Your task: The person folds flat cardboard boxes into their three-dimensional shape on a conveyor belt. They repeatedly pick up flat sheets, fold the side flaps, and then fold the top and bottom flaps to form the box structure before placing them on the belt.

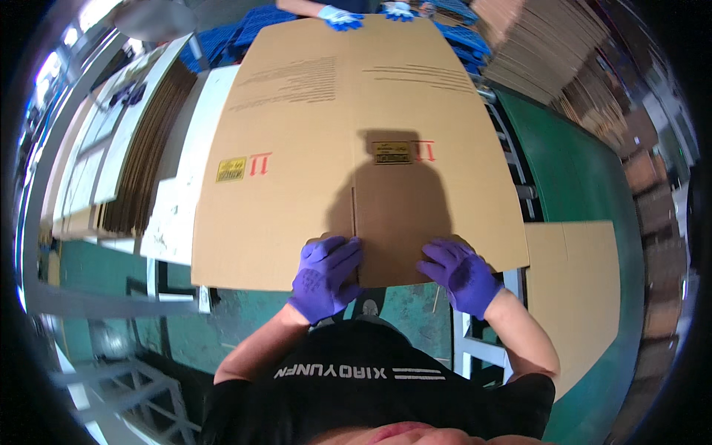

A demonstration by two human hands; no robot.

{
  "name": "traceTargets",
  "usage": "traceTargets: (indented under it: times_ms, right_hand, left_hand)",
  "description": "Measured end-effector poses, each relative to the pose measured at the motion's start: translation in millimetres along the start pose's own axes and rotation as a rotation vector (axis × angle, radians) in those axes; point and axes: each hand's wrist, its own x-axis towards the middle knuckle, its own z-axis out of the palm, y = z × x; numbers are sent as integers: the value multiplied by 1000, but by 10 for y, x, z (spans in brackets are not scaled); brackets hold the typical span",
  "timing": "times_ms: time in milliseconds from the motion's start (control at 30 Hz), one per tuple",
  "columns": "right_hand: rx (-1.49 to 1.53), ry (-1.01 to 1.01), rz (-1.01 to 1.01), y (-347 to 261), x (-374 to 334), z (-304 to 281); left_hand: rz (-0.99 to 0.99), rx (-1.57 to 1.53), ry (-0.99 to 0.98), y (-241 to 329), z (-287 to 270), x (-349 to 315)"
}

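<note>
A large flattened cardboard box (282, 200) lies lengthwise in front of me, with printed lines, yellow labels and red arrows on its upper face. My left hand (326, 278), in a purple glove, is closed over its near edge beside the centre slot. Farther right, my right hand (463, 277), gloved the same way, grips that edge near the right corner. Fingers of both hands rest on top; what the thumbs do underneath is hidden. At the far edge, another person's blue-and-white gloved hands (341, 18) touch the board. My shadow falls across its middle.
A stack of flat cardboard (144, 148) stands on the white table (174, 222) at left. On the right, another cardboard sheet (571, 297) lies by a green surface (571, 163). More stacked cardboard (541, 44) and blue pallets (463, 44) are at the back.
</note>
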Motion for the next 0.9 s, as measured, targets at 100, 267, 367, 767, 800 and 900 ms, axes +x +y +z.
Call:
traceTargets:
  times_ms: [100, 267, 367, 767, 800, 900]
  right_hand:
    - [40, 35, 44, -8, -38, -51]
    - [235, 520, 284, 96, -509, -86]
    - [306, 937, 683, 358, -1323, 95]
    - [-282, -197, 2146, 1490, -5977, 2493]
    - [-477, -380, 2061, 1548, -6373, 2867]
    - [-257, -307, 1792, 2237, -5804, 2604]
  left_hand:
    - [37, -38, -66, 0, 3, 45]
    - [9, 65, -150, 25, 17, 7]
    - [-27, 167, -279, 45, -1, -60]
    - [-126, 309, -391, 83, -37, 41]
    - [-107, 247, -385, 47, -11, 79]
    - [-250, 319, -426, 231, -58, 44]
